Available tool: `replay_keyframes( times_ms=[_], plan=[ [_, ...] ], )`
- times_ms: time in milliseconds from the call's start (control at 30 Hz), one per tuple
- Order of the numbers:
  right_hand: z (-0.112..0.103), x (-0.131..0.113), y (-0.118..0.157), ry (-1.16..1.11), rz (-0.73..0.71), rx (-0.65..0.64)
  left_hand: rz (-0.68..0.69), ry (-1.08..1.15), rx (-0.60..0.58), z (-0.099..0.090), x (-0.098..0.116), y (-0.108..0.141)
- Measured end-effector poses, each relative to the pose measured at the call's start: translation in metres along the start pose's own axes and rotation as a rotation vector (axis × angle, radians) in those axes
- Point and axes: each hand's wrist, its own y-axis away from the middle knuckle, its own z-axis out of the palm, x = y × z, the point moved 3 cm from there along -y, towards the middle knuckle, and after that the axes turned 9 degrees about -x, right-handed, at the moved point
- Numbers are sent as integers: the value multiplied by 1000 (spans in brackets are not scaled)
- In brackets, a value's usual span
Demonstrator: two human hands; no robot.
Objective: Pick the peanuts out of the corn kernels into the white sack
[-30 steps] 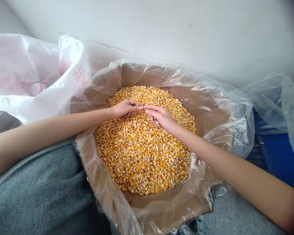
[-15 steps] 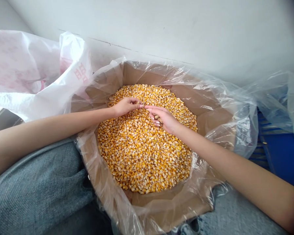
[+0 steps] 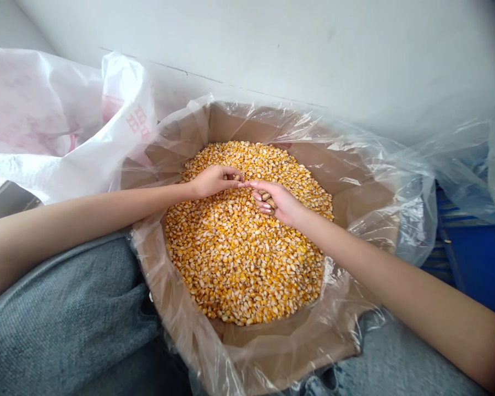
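Yellow and white corn kernels (image 3: 247,264) fill the bottom of a cardboard box (image 3: 358,176) lined with clear plastic. Over the upper part of the kernels my two hands meet at the fingertips. My left hand (image 3: 216,181) is curled, with a small brown peanut-like piece (image 3: 236,177) at its fingers. In the curled fingers of my right hand (image 3: 278,202) lie several peanut-like pieces (image 3: 265,196). Whatever is pinched between the touching fingertips is too small to make out.
A white woven sack (image 3: 124,126) with red print lies at the left. Blue crates (image 3: 474,258) partly under clear plastic stand at the right. Behind the box is a pale wall (image 3: 272,49). My denim-covered legs (image 3: 74,313) flank the box.
The fingertips of both hands have shifted slightly and now touch a little lower and further right. The peanut-like pieces are still in the hands.
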Motion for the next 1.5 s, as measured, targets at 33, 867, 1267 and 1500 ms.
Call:
replay_keyframes(
  times_ms=[33,867,1267,1500],
  plan=[
    [0,0,0,5,0,5,4,-21,6,0,0,0],
    [1,0,0,-46,46,-7,67,-220,72,-3,7,4],
    [3,3,0,-112,64,-31,73,-188,65,0,7,5],
    [-1,4,-2,-121,44,-51,117,-205,67,-1,9,3]
  ],
)
